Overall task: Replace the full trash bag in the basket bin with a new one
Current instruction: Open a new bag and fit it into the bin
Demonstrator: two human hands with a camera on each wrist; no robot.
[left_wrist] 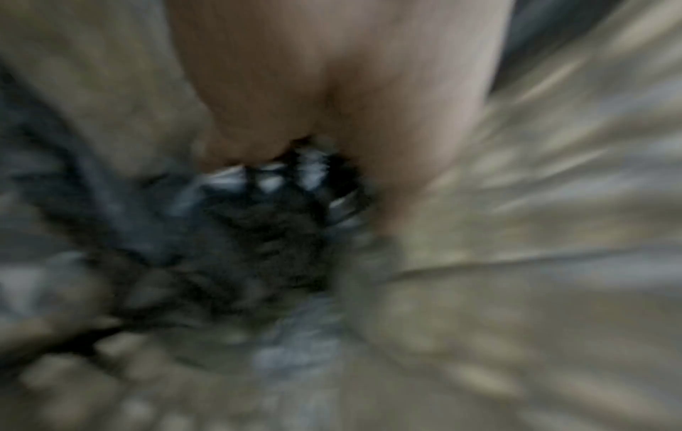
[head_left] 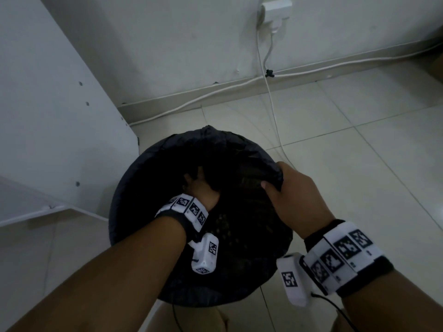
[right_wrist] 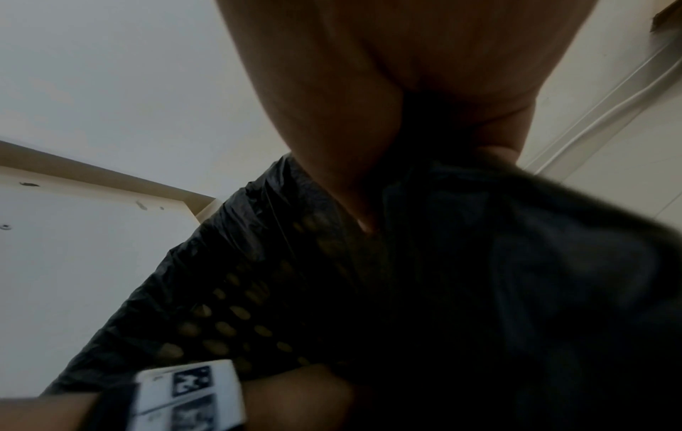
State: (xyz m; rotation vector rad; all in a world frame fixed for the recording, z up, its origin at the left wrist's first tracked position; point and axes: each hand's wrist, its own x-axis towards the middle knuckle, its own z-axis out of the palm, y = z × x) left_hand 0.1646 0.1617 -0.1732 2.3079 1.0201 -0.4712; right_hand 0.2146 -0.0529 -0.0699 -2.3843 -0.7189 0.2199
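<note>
- Bag [head_left: 143, 188], head view: black, glossy, crinkled, draped over the rim of the mesh bin [head_left: 239, 236] on the tiled floor [head_left: 335, 140]. Right hand [head_left: 292, 197] pinches its edge at the rim; left hand [head_left: 203, 188] reaches inside, grip hidden.
- Left wrist view: blurred; grip cannot be told.
- Right wrist view: thumb [right_wrist: 350, 175] presses the dark film [right_wrist: 516, 262]; the bin's holes show through it.

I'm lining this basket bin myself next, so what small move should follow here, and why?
Probably tuck the bag edge down over the rim: the right hand pinches the black bag at the bin's right rim, where it looks bunched, while the left hand reaches inside the bin.
</note>
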